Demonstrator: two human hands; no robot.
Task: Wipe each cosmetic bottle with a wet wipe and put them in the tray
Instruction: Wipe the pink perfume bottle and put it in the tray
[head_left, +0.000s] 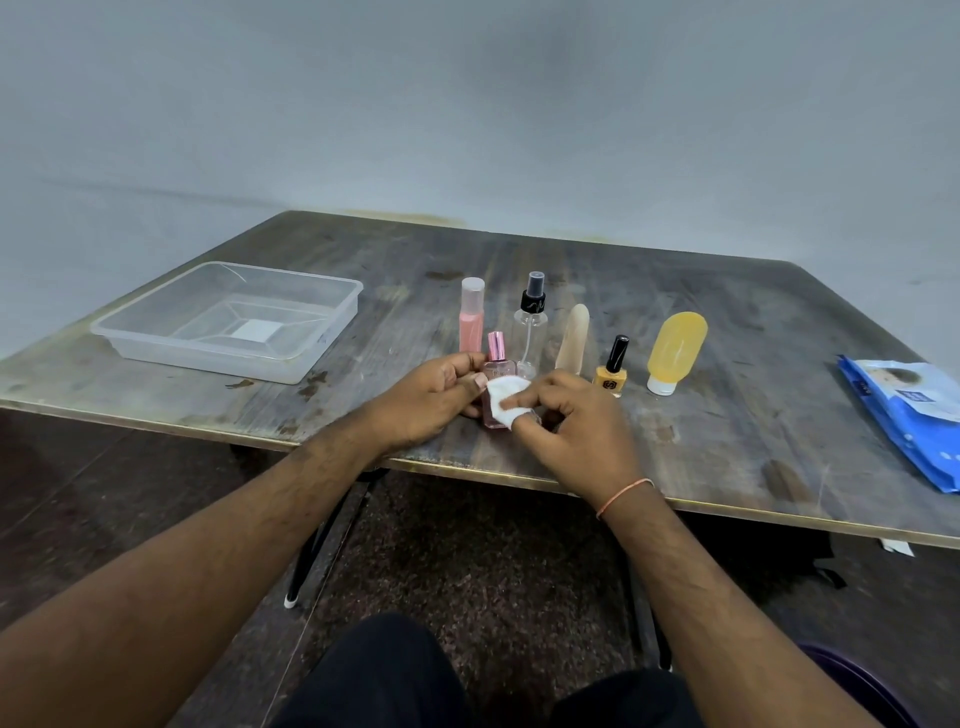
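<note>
Risk noted: your left hand (434, 397) is gripping the pink perfume bottle (496, 384), right hand (566, 421) pinching the wet wipe (506, 400); wet glass may be slipping.

Table (727, 322): dark wood-grain top, matt, worn and stained, with a dull metallic edge strip. Tray (291, 364): clear, smooth plastic, slightly glossy. Small pink bottle (494, 374): transparent body, shiny metallic pink cap. Wet wipe (506, 399): soft white non-woven cloth. Spray bottle (531, 325): clear plastic, black glossy nozzle. Yellow tube (675, 345): translucent, soft-looking plastic. Wipe packet (909, 421): glossy blue film, crinkled.
</note>
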